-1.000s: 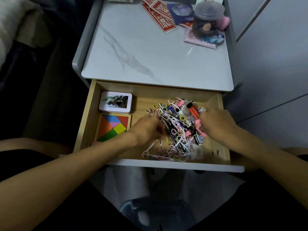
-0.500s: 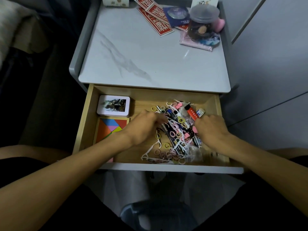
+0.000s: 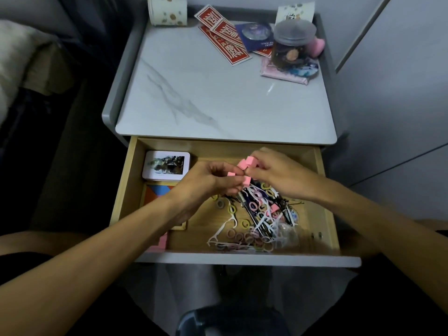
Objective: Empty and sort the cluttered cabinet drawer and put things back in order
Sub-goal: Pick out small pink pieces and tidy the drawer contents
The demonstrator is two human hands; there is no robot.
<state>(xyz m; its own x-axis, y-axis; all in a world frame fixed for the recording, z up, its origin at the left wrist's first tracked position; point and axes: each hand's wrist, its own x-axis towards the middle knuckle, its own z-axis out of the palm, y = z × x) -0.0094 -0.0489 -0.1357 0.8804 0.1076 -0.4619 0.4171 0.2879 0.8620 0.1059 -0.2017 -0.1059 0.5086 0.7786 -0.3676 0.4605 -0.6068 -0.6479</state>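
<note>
A grey bedside cabinet with a pale marbled top (image 3: 218,98) stands between a dark gap on one side and a light wall on the other. Its wooden drawer (image 3: 122,190) is pulled fully out. Both hands meet above the drawer's rear half. The left hand (image 3: 208,180) and the right hand (image 3: 278,170) each have curled fingers pinching small pink pieces (image 3: 244,164), held knuckle to knuckle, clear of the drawer's back edge. Directly beneath and nearer the body than the hands lies the clutter pile (image 3: 257,214): white floss picks, little coloured bands, dark pins, spreading to the front panel. Bare wood shows under the left wrist and along the right wall beyond the right forearm. Outward of the left hand sit a white tin (image 3: 166,164) and a coloured puzzle tray (image 3: 155,194), close against the left wall. Beyond the hands most of the top is bare; red cards (image 3: 225,35) and a lidded jar (image 3: 291,44) crowd its far edge.
</note>
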